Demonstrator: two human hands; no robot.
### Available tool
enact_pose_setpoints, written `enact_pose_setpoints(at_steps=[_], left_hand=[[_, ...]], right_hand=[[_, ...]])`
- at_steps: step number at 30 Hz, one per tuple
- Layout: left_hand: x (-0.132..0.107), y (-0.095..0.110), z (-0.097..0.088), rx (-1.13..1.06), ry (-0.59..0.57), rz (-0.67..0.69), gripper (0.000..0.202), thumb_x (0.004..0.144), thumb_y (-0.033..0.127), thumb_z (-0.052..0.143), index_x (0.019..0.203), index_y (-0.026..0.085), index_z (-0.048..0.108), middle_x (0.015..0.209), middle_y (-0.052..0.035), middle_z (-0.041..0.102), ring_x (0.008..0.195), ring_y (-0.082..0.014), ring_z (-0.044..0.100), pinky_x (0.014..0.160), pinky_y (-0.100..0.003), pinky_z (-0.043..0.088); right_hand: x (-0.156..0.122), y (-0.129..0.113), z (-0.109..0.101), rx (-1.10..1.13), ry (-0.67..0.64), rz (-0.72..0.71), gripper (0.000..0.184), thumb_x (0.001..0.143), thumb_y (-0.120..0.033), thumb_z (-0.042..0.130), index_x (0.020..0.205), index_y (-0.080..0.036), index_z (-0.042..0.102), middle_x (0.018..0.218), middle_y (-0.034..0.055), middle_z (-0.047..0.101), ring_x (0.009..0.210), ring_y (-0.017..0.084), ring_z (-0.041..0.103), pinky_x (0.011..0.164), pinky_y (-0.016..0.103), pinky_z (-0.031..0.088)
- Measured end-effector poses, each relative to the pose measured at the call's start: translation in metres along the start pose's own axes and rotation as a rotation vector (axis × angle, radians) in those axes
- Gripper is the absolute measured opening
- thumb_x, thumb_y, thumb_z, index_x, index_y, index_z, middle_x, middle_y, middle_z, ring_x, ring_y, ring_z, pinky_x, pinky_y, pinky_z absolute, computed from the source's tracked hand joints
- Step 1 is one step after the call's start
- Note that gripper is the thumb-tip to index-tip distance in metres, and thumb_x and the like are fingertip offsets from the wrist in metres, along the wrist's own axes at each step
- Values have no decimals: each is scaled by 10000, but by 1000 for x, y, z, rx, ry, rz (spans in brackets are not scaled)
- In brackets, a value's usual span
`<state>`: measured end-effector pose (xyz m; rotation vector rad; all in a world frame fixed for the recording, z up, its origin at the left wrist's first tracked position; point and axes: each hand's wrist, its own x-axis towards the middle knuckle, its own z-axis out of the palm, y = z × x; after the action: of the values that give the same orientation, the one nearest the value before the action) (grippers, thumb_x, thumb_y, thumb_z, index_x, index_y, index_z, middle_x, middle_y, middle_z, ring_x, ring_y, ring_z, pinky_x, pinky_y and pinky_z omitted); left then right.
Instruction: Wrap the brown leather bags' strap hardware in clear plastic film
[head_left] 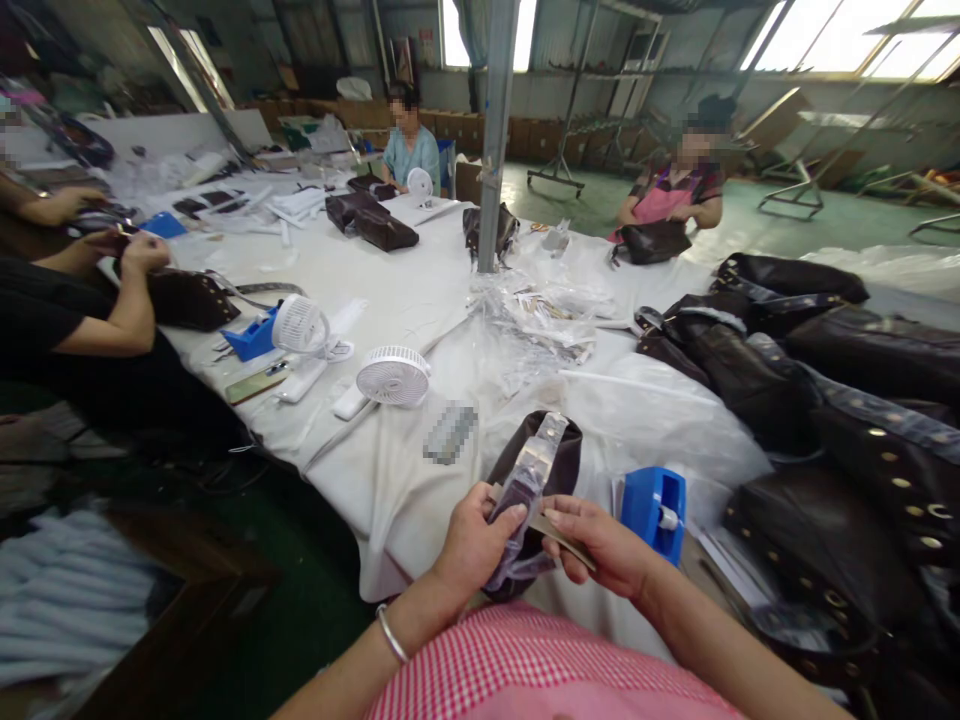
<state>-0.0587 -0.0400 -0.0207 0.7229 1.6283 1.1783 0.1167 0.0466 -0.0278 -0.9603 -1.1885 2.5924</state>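
A dark brown leather handbag (pixel 568 447) stands on the table edge right in front of me. Its strap (pixel 517 500), with metal hardware and clear plastic film around it, runs up over the bag. My left hand (pixel 474 540) is closed around the wrapped strap, thumb on top. In my right hand (pixel 600 545), pinched between thumb and fingers, is a flat tan strip (pixel 564 540) that reaches across to the strap. What the strip is made of I cannot make out. The lower part of the bag is hidden by my hands and the strap.
A blue tape dispenser (pixel 649 510) stands just right of my right hand. Dark studded bags (pixel 825 540) are heaped along the right. Clear plastic bags (pixel 645 410) lie ahead, near a metal post (pixel 495 140). A white fan (pixel 394 375) sits left. Co-workers handle bags around the table.
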Motion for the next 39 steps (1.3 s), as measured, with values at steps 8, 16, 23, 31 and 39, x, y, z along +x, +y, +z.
enact_pose_setpoints(at_steps=[8, 16, 23, 31, 39], left_hand=[[0, -7, 2, -6, 12, -37, 363, 700, 451, 771, 869, 167, 622, 681, 4, 665, 568, -130, 604, 535, -213, 452], [1, -4, 1, 10, 66, -55, 414, 667, 433, 797, 910, 158, 605, 614, 51, 583, 499, -103, 543, 464, -196, 422], [0, -3, 2, 4, 61, -54, 364, 674, 418, 794, 843, 168, 590, 608, 38, 610, 502, -111, 565, 453, -195, 426], [1, -5, 1, -11, 47, -66, 384, 693, 435, 787, 875, 160, 590, 647, 30, 627, 547, -113, 581, 495, -201, 454], [5, -6, 1, -68, -50, -121, 392, 687, 477, 778, 842, 130, 679, 745, -80, 732, 632, -189, 662, 560, -273, 508]], right_hand=[[7, 8, -4, -296, 290, -89, 444, 732, -579, 704, 725, -155, 570, 477, -55, 527, 346, 41, 332, 377, 193, 183], [23, 23, -6, -372, 355, -205, 406, 750, -556, 676, 713, -154, 627, 509, -34, 537, 409, 60, 354, 410, 210, 231], [28, 34, -3, -355, 411, -206, 375, 770, -525, 652, 683, -164, 598, 507, -32, 519, 438, 80, 379, 431, 211, 258], [28, 35, -3, -366, 423, -196, 374, 776, -526, 643, 686, -165, 599, 507, -33, 515, 437, 81, 370, 430, 211, 263], [26, 25, 2, -569, 451, -255, 323, 820, -415, 588, 612, -168, 592, 535, 1, 576, 509, 122, 473, 519, 247, 356]])
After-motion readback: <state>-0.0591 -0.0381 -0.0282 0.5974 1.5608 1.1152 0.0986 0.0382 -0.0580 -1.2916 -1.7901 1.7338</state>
